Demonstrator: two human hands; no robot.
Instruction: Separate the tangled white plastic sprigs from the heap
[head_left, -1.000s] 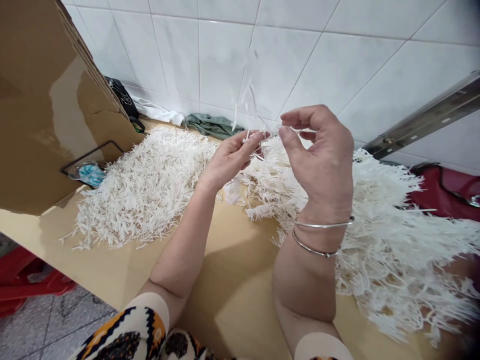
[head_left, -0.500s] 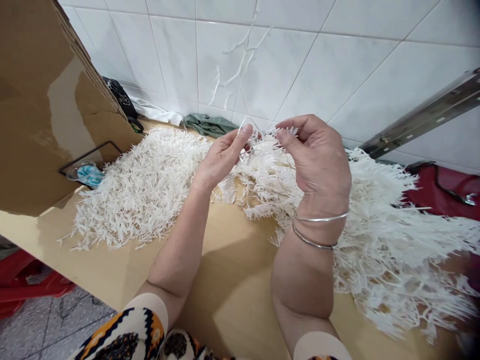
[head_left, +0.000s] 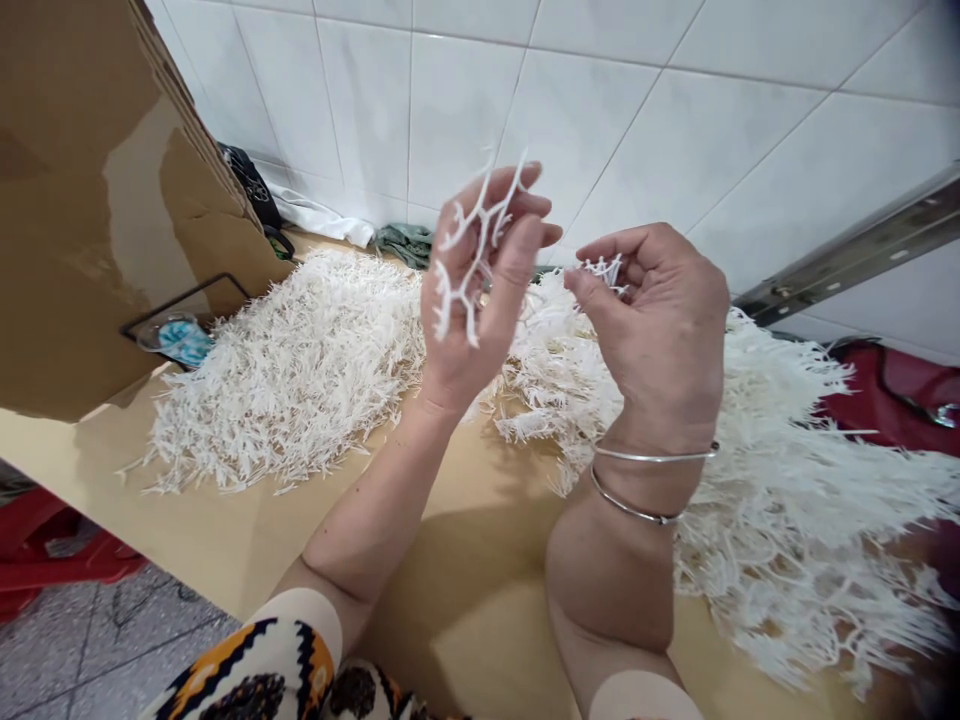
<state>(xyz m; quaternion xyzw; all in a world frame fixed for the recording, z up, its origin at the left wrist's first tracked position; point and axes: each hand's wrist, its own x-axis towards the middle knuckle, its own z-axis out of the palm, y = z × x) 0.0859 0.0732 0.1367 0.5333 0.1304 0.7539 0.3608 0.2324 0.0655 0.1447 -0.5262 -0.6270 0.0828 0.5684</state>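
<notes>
My left hand [head_left: 480,290] is raised above the table, palm toward me, fingers curled and thumb across. It holds a thin white branched piece [head_left: 480,225], like a plastic sprue, which lies along the palm and sticks up past the fingers. To its right, my right hand [head_left: 656,320] pinches a small bunch of white pronged bits [head_left: 602,270] between thumb and fingertips. Below and left of the hands lies a heap of short white bits [head_left: 292,370]. A larger heap of white branched strands [head_left: 795,500] spreads to the right, partly behind my right forearm.
A large cardboard box [head_left: 67,230] stands at the left on the wooden table [head_left: 450,560], a blue-and-white item [head_left: 184,342] by its base. White tiles rise behind. A metal rail [head_left: 855,250] slants at right near a dark red bag [head_left: 892,390]. Red plastic [head_left: 60,560] shows below left.
My left hand has lifted and turned palm toward me; the branched piece, flung up against the wall before, now lies across it. My right hand has shifted slightly right, still pinching white bits.
</notes>
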